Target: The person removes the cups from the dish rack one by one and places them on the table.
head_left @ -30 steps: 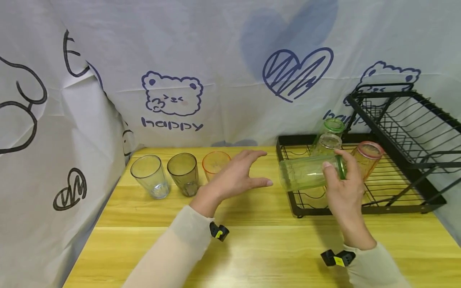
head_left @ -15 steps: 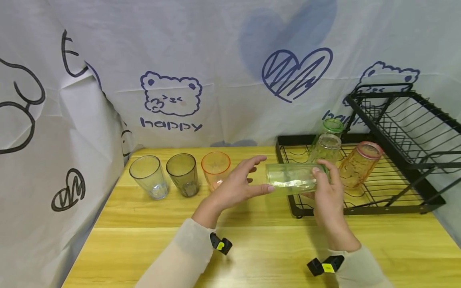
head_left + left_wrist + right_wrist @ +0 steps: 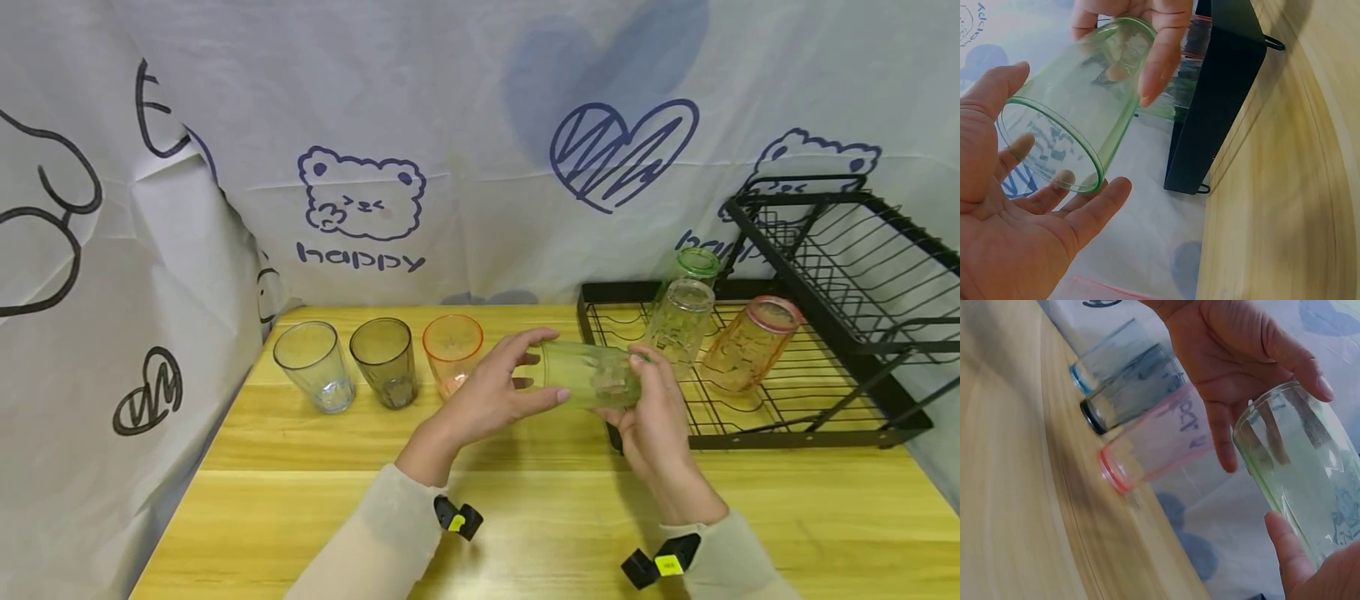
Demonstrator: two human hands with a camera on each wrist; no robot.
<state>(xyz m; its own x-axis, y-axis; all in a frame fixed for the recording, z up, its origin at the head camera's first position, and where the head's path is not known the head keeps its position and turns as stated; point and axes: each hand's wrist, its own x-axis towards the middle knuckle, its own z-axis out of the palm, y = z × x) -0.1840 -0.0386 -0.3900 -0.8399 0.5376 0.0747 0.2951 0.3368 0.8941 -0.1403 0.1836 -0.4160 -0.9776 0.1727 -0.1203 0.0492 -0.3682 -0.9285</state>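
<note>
R hand (image 3: 654, 421) gripped green glass (image 3: 588, 375) by its base, prob. to leave rim free, w/ L hand (image 3: 486, 392) slack, fingers spread near it.

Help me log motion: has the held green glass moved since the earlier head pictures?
Yes, the green glass has moved left against the black rack: its open end, earlier near the rack's left edge, now shows well past it.

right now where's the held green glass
In the head view, right of centre, the green glass is sideways between the left hand and right hand.
</note>
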